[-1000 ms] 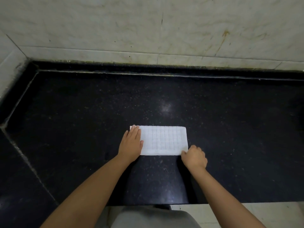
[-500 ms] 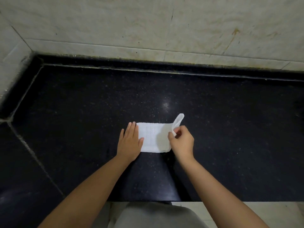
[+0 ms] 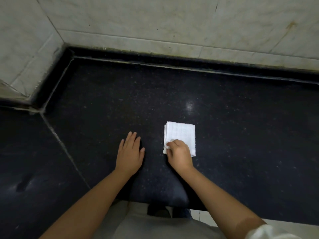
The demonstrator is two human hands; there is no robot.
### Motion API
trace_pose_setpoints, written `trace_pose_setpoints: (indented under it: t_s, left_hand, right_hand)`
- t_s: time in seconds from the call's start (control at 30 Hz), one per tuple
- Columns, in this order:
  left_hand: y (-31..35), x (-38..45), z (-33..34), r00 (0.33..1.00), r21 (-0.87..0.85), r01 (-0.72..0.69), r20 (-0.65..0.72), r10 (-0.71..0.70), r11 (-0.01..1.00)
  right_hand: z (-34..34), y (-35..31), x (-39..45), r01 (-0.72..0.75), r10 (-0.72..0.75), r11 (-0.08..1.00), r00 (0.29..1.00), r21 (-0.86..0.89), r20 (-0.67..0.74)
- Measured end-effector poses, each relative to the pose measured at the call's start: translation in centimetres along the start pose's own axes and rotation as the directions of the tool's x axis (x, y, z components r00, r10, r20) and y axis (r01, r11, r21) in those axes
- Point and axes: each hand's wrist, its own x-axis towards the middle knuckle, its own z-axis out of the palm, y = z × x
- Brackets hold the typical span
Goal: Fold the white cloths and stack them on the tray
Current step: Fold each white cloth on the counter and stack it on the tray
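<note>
A white waffle-weave cloth (image 3: 181, 133) lies folded into a small square on the black stone counter (image 3: 107, 104). My right hand (image 3: 179, 154) sits on its near left corner, fingers curled and pinching the stacked edges there. My left hand (image 3: 130, 150) is flat on the bare counter to the left of the cloth, fingers straight, a gap between it and the cloth. No tray is in view.
A pale tiled wall (image 3: 172, 23) rises behind the counter and turns the corner at the left. A seam (image 3: 58, 140) runs diagonally across the counter's left part. The counter's front edge is close to my body.
My right hand carried the cloth's right end over to the left, making a square. My left hand came off the cloth and now lies on the counter. The camera view shifted left.
</note>
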Motion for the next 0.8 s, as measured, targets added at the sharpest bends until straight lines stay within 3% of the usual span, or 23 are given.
trace_pose_setpoints:
  t_s: [0.1,0.23,0.33,0.47,0.6,0.7,0.8]
  left_hand:
    - [0.8,0.4,0.3,0.999,-0.002,-0.048,0.009,0.048,0.999]
    - [1.2,0.6,0.5,0.996,-0.009,-0.088,-0.007,0.088,0.996]
    - [1.4,0.8,0.7,0.991,0.014,-0.134,0.003,0.134,0.991]
    - [2.6,1.2,1.0,0.973,-0.024,-0.232,0.010,0.232,0.973]
    - [4.3,1.4,1.7,0.869,-0.010,-0.490,-0.078,0.488,0.872]
    - [5.2,0.9,2.4,0.824,0.020,-0.566,0.024,0.566,0.824]
    - [5.5,0.7,2.9,0.847,0.050,-0.528,0.107,0.521,0.848]
  right_hand:
    - [-0.4,0.1,-0.2,0.080,-0.081,0.996,0.996,-0.031,-0.038]
    - [-0.8,0.1,-1.2,0.163,-0.147,0.983,0.974,-0.080,0.174]
    - [-2.2,0.2,-1.1,0.146,-0.120,0.987,0.947,-0.067,0.298]
    - [-4.9,2.4,-1.3,0.160,-0.123,0.946,0.982,-0.282,0.145]
    - [-6.1,4.3,-2.4,0.141,-0.067,0.892,0.981,-0.430,0.182]
    - [-5.6,4.3,-2.9,0.146,-0.049,0.890,0.973,-0.432,0.227]
    - [-5.1,5.4,-2.4,0.182,-0.089,0.923,0.959,-0.340,0.270]
